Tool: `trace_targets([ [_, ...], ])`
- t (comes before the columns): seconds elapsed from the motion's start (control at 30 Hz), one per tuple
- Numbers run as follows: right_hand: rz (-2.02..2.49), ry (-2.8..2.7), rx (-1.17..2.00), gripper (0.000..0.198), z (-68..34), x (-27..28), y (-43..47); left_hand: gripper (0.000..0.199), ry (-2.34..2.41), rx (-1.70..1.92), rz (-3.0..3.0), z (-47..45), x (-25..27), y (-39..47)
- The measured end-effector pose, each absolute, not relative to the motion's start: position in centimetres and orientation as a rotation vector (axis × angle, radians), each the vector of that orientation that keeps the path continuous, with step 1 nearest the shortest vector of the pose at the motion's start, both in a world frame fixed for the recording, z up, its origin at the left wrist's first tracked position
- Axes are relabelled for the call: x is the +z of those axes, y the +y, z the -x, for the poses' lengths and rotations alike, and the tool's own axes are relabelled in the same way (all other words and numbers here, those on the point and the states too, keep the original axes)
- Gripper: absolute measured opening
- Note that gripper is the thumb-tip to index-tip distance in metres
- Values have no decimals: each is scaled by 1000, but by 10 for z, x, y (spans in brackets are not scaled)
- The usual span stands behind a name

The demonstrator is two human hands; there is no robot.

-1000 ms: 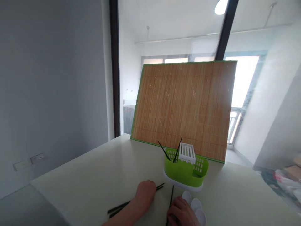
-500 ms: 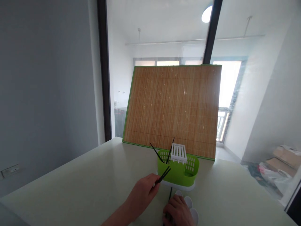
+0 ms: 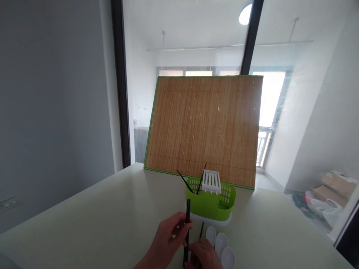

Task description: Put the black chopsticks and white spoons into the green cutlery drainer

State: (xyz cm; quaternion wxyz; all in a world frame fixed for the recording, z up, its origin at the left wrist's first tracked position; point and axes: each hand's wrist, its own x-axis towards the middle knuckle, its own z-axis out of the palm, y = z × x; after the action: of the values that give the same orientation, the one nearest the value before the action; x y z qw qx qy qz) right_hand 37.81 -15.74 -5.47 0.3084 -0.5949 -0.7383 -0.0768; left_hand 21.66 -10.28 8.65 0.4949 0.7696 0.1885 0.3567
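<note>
My left hand [image 3: 173,234] pinches black chopsticks [image 3: 188,215] between thumb and fingers, holding them nearly upright in front of the green basket. Low at the bottom edge, my right hand [image 3: 204,254] is curled, its fingertips at the lower end of these chopsticks. Another black chopstick [image 3: 201,229] lies on the table and runs under the right hand, which hides its near part. Beside that hand rest three white spoons [image 3: 221,242]. The green cutlery basket [image 3: 206,204] stands on a white base, with two black chopsticks [image 3: 200,184] leaning in its left compartment.
A white slotted rack [image 3: 211,181] sits on the basket's middle. Behind it, a bamboo mat [image 3: 203,130] with green edging leans upright at the far side of the white table [image 3: 112,209]. Cardboard boxes [image 3: 333,188] and plastic bags lie on the floor at right.
The chopsticks in my left hand have turned from slanting to nearly upright and come closer to my right hand. My right hand has shifted slightly left, uncovering more of the spoons.
</note>
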Motion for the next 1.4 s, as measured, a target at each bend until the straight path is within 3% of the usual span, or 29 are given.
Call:
trace_targets([
  [0.2,1538,-2053,-338,22,-377,-69,-149,22,354,802,-1845,-213,84,-111],
  [0.53,1585,-2061,-298,23,-378,-56,-154,17,424,894,-2133,-206,107,-108],
  [0.7,1583,-2003,-125,35,-377,-45,-161,17,505,1256,-1997,-198,155,-86],
  [0.9,1596,-2037,-117,27,-380,-48,-157,24,593,1722,-1837,-223,196,-36],
  [1.17,1587,-2091,-247,25,-386,-63,-146,30,682,1517,-2076,-280,155,20],
  [1.4,1560,-2117,-291,22,-388,-68,-146,28,768,1449,-2268,-297,154,20],
])
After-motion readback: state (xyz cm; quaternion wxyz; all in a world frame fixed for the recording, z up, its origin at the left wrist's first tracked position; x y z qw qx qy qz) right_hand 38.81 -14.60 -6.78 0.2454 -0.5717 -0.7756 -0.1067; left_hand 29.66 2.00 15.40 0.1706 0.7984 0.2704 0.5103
